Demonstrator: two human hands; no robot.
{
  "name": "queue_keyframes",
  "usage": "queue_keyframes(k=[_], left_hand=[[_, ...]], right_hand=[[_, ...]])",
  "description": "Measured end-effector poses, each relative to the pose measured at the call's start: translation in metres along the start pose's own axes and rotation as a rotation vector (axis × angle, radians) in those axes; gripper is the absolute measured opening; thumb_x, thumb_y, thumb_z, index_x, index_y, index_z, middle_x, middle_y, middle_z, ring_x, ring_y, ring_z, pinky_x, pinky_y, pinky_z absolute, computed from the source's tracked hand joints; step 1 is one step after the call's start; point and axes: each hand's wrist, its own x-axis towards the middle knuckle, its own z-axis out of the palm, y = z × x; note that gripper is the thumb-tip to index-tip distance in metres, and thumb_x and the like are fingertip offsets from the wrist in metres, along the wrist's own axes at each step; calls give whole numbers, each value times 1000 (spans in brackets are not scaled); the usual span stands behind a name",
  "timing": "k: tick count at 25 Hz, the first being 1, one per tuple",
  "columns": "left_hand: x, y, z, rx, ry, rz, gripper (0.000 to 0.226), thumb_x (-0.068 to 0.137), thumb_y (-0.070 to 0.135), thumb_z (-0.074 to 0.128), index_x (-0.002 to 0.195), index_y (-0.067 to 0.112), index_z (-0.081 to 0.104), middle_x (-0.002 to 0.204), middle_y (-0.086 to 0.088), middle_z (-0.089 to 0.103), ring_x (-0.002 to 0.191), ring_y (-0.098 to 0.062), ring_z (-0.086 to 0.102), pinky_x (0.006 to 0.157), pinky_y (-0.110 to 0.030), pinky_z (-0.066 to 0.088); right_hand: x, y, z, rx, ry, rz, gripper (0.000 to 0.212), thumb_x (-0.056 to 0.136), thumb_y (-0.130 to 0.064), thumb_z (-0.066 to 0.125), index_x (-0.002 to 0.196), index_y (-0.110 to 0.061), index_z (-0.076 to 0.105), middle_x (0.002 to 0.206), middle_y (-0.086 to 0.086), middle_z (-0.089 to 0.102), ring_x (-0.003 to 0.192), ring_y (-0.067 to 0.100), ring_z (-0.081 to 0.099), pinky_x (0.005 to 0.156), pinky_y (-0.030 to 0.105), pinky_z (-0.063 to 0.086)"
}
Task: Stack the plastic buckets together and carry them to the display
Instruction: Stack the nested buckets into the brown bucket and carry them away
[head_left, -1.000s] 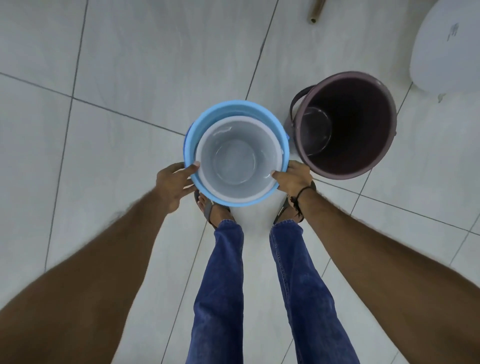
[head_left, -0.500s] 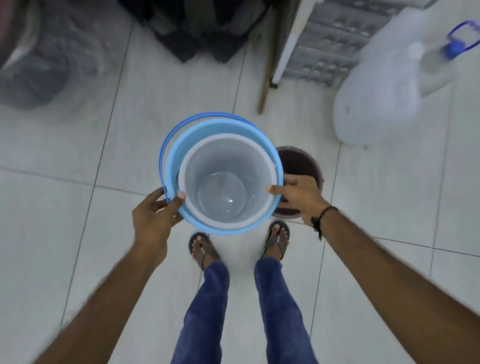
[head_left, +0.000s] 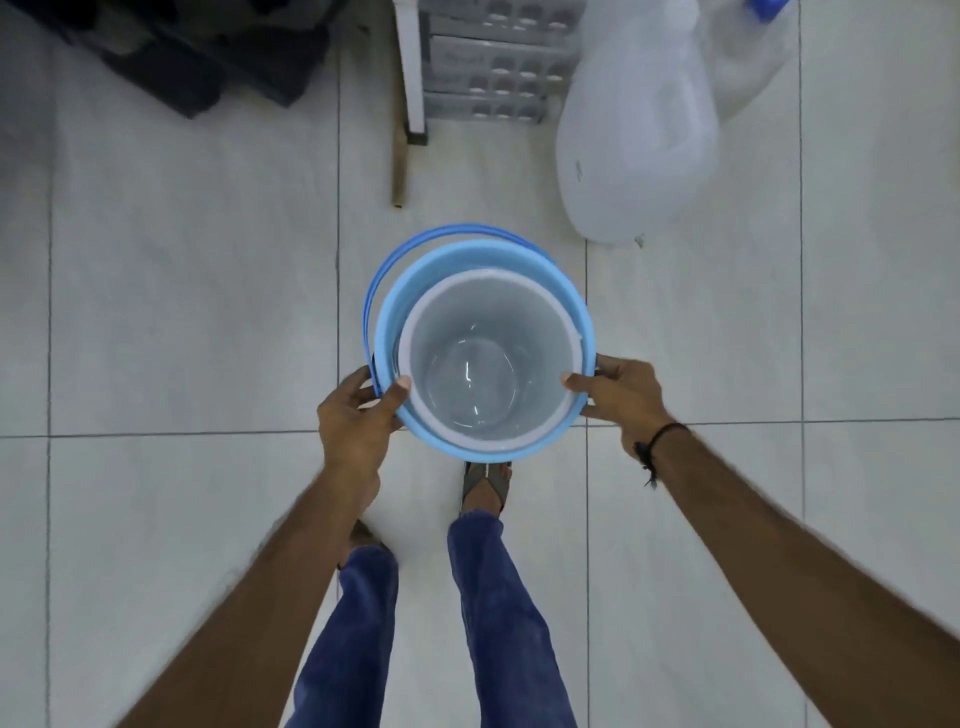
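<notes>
Where the tiled floor (head_left: 156, 312) carries no desk, positions are given by its grout lines. Far left, dark objects (head_left: 208, 57) lie blurred at the top edge. Left hand (head_left: 356, 426): thumb hooked over the rim, fingers curled outside the wall, clamped on the blue bucket (head_left: 415, 291). This bucket, held in the air above the crossing grout lines, contains a nested white bucket (head_left: 488, 364); its blue bail handle (head_left: 395, 260) hangs along the far-left rim. Beyond it, a wooden stick (head_left: 399, 156) rests beside a white plastic drawer unit (head_left: 483, 67). Right hand (head_left: 621, 397), wearing a black wristband (head_left: 662, 434): thumb on the rim, fingers wrapped outside. Upper right, a translucent water jug (head_left: 639, 135) lies on the floor. Below, jeans (head_left: 493, 597) and sandals (head_left: 485, 486).
</notes>
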Motion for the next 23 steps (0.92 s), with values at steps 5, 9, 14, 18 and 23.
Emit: queue_keyframes(k=[5, 9, 14, 18, 23], left_hand=[[85, -65, 22, 146, 64, -147, 42, 82, 13, 78, 122, 8, 65, 97, -6, 71, 95, -27, 70, 85, -40, 59], [123, -112, 26, 244, 82, -296, 71, 82, 19, 78, 143, 11, 43, 125, -11, 61, 110, -28, 62, 97, -44, 53], [156, -138, 18, 201, -8, -504, 84, 69, 40, 86, 139, 15, 46, 133, 0, 53, 123, -23, 48, 109, -51, 38], [170, -130, -1, 63, -165, -503, 86, 58, 23, 94, 132, 14, 53, 121, -11, 69, 106, -24, 68, 80, -40, 60], [119, -75, -46, -11, -97, -461, 87, 65, 16, 91, 134, 23, 38, 116, -8, 65, 101, -23, 66, 81, -43, 58]], right_hand=[[88, 55, 38, -211, 22, 90, 26, 72, -21, 85, 95, -17, 74, 95, 8, 75, 84, 26, 72, 81, 42, 61], [120, 88, 55, -292, 83, 126, 56, 75, -31, 80, 127, -19, 64, 115, 6, 69, 91, 19, 63, 82, 25, 52], [151, 102, 71, 42, -59, 351, 43, 76, -27, 82, 112, -16, 61, 120, 10, 65, 92, 24, 62, 83, 41, 56], [149, 100, 75, 30, -96, 296, 51, 78, -8, 80, 121, -16, 53, 105, 7, 62, 77, 17, 60, 61, 34, 53], [82, 55, 95, 59, -142, 307, 53, 77, -9, 80, 120, -19, 51, 106, 10, 61, 80, 23, 62, 66, 39, 57]])
